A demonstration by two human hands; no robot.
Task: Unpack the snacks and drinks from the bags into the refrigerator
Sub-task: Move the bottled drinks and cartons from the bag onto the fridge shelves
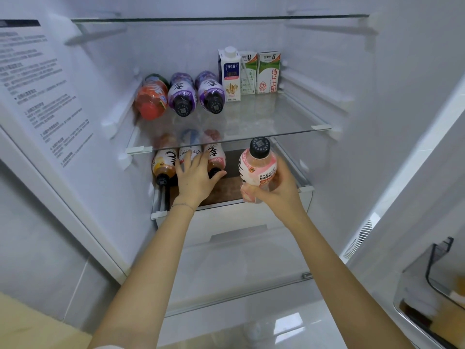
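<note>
Fridge (pixel 327 71): open, white inside; printed label (pixel 37 84) on the left wall
Pink bottle (pixel 256 167): upright, black cap up; held in the air just in front of the lower shelf (pixel 231 192), right of the row there
Right hand (pixel 279 187): fingers curled round the pink bottle's lower half
Left hand (pixel 193 175): fingers spread, fairly straight; resting on the middle and right bottles of the lower row; grips nothing
Lower row: 3 bottles on their sides, caps forward; amber bottle (pixel 163 165) at left, clear of the hand
Glass shelf (pixel 264 117): red bottle (pixel 151 99) and 2 purple bottles (pixel 181 96) lying side by side at left; 3 cartons (pixel 229 76) upright just right of them
Door bin (pixel 432 285): lower right; contents blurred
</note>
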